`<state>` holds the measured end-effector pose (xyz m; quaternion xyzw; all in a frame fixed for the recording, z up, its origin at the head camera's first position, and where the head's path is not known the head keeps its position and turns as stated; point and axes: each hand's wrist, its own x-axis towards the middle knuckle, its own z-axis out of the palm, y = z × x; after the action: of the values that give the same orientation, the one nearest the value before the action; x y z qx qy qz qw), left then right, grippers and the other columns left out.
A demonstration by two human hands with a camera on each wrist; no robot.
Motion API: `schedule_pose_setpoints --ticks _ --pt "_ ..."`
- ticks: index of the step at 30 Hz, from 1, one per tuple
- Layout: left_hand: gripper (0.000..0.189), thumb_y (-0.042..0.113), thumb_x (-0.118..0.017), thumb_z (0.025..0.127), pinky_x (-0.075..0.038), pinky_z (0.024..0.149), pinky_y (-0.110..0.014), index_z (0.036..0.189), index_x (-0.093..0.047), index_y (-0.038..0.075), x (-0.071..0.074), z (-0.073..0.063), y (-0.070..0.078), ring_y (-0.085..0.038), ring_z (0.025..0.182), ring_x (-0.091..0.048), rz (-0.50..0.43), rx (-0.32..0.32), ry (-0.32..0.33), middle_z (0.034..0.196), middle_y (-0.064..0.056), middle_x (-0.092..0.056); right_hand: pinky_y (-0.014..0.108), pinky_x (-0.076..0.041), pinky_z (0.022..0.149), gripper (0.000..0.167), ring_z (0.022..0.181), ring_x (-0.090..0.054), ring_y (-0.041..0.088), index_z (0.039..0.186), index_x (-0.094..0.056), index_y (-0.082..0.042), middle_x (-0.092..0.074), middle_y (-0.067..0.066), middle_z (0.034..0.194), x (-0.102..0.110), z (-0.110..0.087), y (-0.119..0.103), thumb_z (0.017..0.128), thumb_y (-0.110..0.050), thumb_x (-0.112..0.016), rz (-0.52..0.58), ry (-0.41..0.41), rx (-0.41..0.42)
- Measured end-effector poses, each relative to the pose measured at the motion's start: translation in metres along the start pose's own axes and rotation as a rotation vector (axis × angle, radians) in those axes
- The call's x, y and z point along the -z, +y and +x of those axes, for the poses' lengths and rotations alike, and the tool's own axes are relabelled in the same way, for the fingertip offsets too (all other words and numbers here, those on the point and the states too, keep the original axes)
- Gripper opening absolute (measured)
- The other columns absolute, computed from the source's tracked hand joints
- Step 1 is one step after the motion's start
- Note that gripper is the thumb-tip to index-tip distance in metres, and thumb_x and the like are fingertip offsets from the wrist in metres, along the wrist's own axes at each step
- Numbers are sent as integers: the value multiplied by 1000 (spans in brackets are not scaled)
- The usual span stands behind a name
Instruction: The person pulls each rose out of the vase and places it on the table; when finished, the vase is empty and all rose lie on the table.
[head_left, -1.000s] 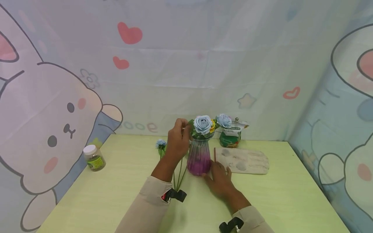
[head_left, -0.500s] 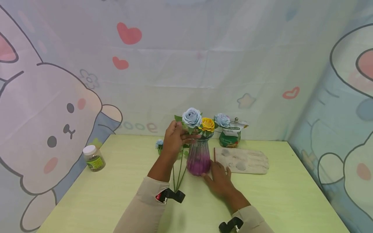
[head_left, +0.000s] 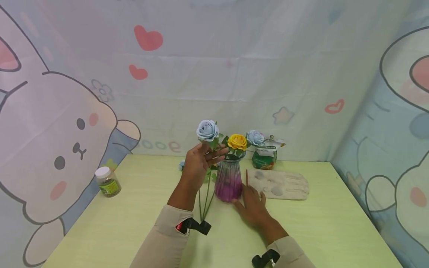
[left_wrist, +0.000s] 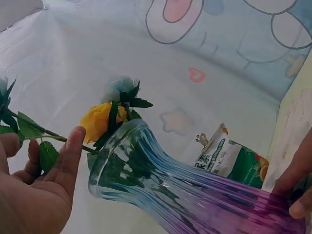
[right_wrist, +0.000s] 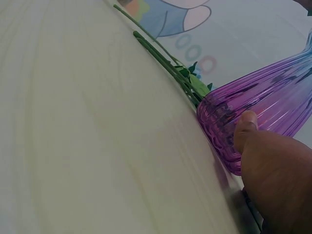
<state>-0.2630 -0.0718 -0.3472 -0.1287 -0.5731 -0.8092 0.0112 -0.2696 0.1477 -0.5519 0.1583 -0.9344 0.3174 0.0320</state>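
A ribbed glass vase (head_left: pixel 229 182), purple at its base and clear blue at its mouth, stands on the table. My right hand (head_left: pixel 253 208) grips its base, the thumb on the near side in the right wrist view. A yellow rose (head_left: pixel 237 142) and a blue rose (head_left: pixel 255 137) rise from the vase. Beside the vase mouth my left hand (head_left: pixel 196 162) pinches the stem of another blue rose (head_left: pixel 207 130), its other fingers extended; leaves partly hide the grip. That rose leans left, its stem running toward the mouth in the left wrist view.
More flower stems (head_left: pixel 206 201) lie left of the vase, partly behind my left arm. A green and white bag (head_left: pixel 264 160) with a clip stands behind to the right, near pale work gloves (head_left: pixel 281 184). A white-lidded jar (head_left: pixel 108 182) stands at the left.
The blue rose above my left hand has swung left and up, away from the yellow rose, which now shows fully. My left hand has shifted slightly left. The vase and right hand stay put.
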Motion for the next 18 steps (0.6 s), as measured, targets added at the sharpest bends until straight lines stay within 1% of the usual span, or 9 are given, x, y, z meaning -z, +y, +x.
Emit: schedule_pose_setpoints --ticks 2,4,5,7,9,12,15,16,18 --pt "19 17 -49 118 -63 108 -38 106 -62 9 1 -1 -3 -14 113 -81 -15 -14 -18 134 -16 -76 81 -5 127 80 166 -29 42 172 -29 -4 -40 18 175 0 -1 0 113 -53 -51 5 7 4" --pt "8 7 -55 114 -61 111 -37 110 -61 11 2 -2 -7 -13 116 -80 -23 -35 -35 135 -14 -75 81 -4 128 80 166 -28 42 173 -28 -4 -40 17 175 1 -1 -1 113 -54 -50 7 6 4" --pt "9 3 -58 112 -60 112 -37 114 -60 11 2 -2 -9 -13 118 -79 -21 -49 -38 136 -14 -75 81 -4 127 80 166 -28 42 173 -29 -4 -40 17 175 1 -1 -1 113 -54 -50 10 10 7" --pt "18 -3 -64 108 -61 111 -36 119 -58 9 3 -1 -13 -14 119 -79 -19 -80 -29 137 -15 -74 81 -4 127 81 166 -29 42 173 -29 -4 -41 17 175 1 -2 -1 113 -55 -50 17 14 9" --pt "28 -4 -68 105 -63 106 -34 128 -56 6 2 0 -16 -15 116 -80 2 -107 -4 134 -15 -76 81 -3 128 81 166 -28 42 173 -28 -5 -41 17 175 2 -2 -2 113 -56 -50 14 12 7" --pt "34 -1 -73 103 -68 90 -31 135 -61 -1 0 1 -20 -15 101 -83 71 -129 42 123 -10 -81 80 -3 129 82 166 -28 41 173 -28 -6 -41 16 175 3 -2 -3 113 -56 -51 8 10 4" --pt "30 2 -75 102 -68 75 -27 130 -67 -7 -1 2 -22 -13 88 -82 126 -128 61 110 -1 -82 80 -3 128 82 166 -29 42 172 -30 -5 -42 17 174 3 -2 -4 113 -55 -53 16 11 5" --pt "27 1 -75 102 -67 72 -26 126 -69 -7 -1 3 -22 -12 85 -81 131 -122 62 107 2 -81 80 -3 128 81 166 -28 42 173 -29 -5 -42 17 175 4 -2 -4 113 -55 -53 20 8 3" --pt "23 1 -75 102 -66 70 -25 123 -71 -8 -1 3 -23 -11 83 -80 134 -124 59 106 1 -79 80 -3 128 81 166 -28 42 173 -29 -5 -41 17 175 4 -2 -5 113 -54 -53 23 2 0"
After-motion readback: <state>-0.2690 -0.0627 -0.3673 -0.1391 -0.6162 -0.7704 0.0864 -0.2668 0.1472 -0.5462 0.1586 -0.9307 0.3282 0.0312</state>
